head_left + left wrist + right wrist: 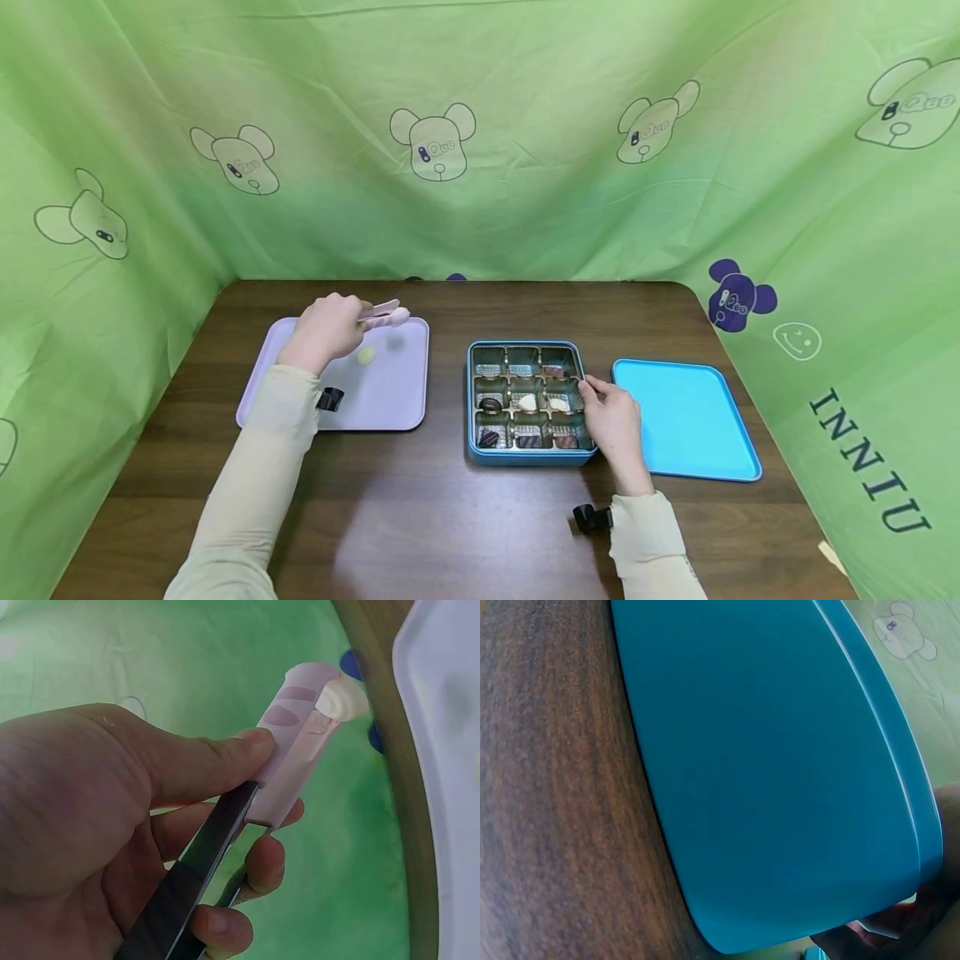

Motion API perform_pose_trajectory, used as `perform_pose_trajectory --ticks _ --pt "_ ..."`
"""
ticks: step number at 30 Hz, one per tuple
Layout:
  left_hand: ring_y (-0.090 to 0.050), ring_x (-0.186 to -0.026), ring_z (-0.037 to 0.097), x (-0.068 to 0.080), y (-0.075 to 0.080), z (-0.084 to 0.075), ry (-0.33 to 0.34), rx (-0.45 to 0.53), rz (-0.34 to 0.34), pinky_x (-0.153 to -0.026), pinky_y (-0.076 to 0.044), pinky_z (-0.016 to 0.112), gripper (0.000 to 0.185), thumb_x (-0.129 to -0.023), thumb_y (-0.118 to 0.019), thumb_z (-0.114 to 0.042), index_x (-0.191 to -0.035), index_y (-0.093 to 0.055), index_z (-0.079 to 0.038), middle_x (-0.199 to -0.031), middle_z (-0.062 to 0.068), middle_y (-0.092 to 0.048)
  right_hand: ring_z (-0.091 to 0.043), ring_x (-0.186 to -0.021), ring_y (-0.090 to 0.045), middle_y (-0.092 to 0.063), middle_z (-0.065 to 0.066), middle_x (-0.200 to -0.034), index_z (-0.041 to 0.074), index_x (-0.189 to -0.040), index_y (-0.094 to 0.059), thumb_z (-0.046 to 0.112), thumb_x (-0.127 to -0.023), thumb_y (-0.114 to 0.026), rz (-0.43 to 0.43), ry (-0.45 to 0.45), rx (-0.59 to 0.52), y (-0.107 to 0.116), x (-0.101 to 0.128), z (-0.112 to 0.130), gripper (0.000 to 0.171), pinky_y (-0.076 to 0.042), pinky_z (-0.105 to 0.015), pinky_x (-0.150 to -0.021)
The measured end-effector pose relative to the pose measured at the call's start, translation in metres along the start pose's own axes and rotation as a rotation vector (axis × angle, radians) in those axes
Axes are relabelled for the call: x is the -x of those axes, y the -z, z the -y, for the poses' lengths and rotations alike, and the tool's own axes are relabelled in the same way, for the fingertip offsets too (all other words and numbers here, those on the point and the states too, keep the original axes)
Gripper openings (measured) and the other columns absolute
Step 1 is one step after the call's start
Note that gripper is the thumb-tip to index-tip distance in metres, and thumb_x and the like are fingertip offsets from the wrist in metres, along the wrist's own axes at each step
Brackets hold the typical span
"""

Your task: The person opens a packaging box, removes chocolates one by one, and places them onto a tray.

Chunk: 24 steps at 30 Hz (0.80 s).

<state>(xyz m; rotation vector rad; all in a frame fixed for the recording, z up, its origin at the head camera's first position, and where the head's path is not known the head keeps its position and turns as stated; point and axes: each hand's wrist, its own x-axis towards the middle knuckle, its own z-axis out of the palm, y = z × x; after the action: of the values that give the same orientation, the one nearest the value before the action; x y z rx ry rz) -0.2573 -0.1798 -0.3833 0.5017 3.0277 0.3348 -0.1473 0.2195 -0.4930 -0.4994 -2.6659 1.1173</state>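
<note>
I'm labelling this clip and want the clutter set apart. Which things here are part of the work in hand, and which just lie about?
In use:
left hand
tongs pinching a white sweet
purple tray
compartment box
right hand on the box's edge

Lying about:
blue tray
green cloth

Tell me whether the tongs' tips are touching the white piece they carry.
Touching. The left wrist view shows the white piece pressed between the pink tips of the tongs, which the left hand grips.

The left hand point(327, 330) reaches forward with its grip closed, while the right hand point(613, 421) rests nearer, fingers loosely bent.
</note>
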Motion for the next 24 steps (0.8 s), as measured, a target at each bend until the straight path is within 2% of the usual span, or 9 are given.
perform_pose_trajectory --ticks 5,12,17,24 --pt "-0.064 -0.078 0.037 0.004 -0.008 0.008 -0.006 -0.021 -0.006 -0.070 -0.050 0.052 0.025 -0.094 -0.065 -0.012 -0.117 -0.074 -0.008 -0.097 0.020 -0.071 -0.042 -0.111 -0.065 -0.067 -0.026 -0.122 -0.004 -0.127 -0.067 0.024 -0.103 -0.059 0.002 -0.004 -0.002 0.000 0.000 0.000 0.038 -0.051 -0.054 -0.081" --pt "-0.060 -0.073 0.034 0.007 -0.017 0.014 0.020 -0.021 0.024 -0.061 -0.047 0.047 0.025 -0.093 -0.065 -0.011 -0.115 -0.074 -0.006 -0.094 0.020 -0.069 -0.041 -0.112 -0.065 -0.066 -0.026 -0.123 -0.004 -0.129 -0.066 0.024 -0.104 -0.058 0.010 -0.008 -0.008 0.001 0.000 0.000 0.039 -0.051 -0.054 -0.082" --pt "-0.058 -0.072 0.031 0.007 -0.024 0.014 0.022 -0.034 0.039 -0.063 -0.048 0.046 0.020 -0.092 -0.066 -0.009 -0.109 -0.074 -0.004 -0.092 0.018 -0.068 -0.042 -0.115 -0.063 -0.066 -0.026 -0.122 -0.004 -0.128 -0.066 0.023 -0.103 -0.059 0.010 0.003 -0.007 0.001 -0.001 0.000 0.038 -0.050 -0.055 -0.086" --pt "-0.059 -0.072 0.029 0.006 -0.033 0.012 0.026 -0.033 0.072 -0.065 -0.050 0.049 0.016 -0.092 -0.065 -0.009 -0.103 -0.075 -0.003 -0.094 0.017 -0.069 -0.041 -0.113 -0.065 -0.066 -0.026 -0.123 -0.004 -0.129 -0.066 0.024 -0.104 -0.058 0.013 -0.009 -0.006 0.000 0.000 0.000 0.039 -0.051 -0.054 -0.083"
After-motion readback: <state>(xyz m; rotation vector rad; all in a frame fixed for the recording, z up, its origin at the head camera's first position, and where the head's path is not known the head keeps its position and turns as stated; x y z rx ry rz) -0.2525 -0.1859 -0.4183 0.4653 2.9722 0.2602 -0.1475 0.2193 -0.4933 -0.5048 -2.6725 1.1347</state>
